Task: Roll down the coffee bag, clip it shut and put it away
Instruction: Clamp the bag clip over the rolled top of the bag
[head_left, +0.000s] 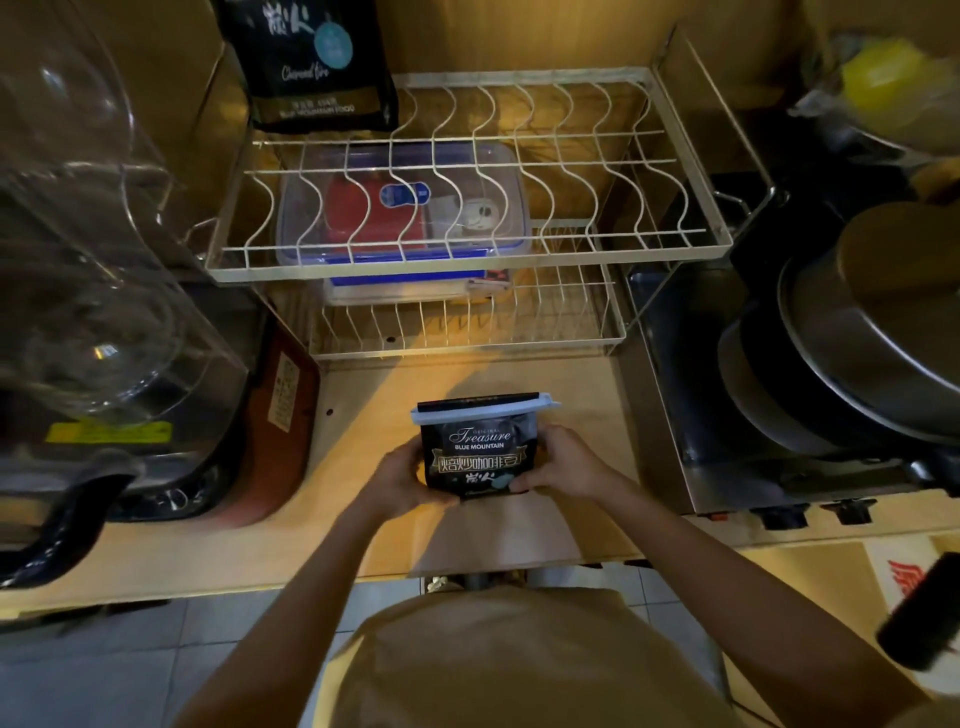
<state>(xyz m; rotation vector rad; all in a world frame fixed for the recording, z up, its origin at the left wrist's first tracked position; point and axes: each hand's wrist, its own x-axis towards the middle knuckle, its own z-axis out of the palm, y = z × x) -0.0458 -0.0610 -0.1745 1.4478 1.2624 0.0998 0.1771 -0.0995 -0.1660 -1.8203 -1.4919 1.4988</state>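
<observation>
A black coffee bag (480, 449) with white lettering stands upright on the wooden counter (467, 379), just in front of the wire rack. Its top is rolled down, and a pale blue clip (483, 409) runs across the fold. My left hand (402, 475) grips the bag's left side and my right hand (563, 462) grips its right side, low down. A second black coffee bag (311, 62) stands at the back left of the rack's upper tier.
A two-tier white wire dish rack (467, 249) holds a clear lidded box (405, 208) with blue clasps on its lower tier. A glass-jug appliance (93, 291) fills the left. Stacked dark pans (841, 353) sit on a stove at the right.
</observation>
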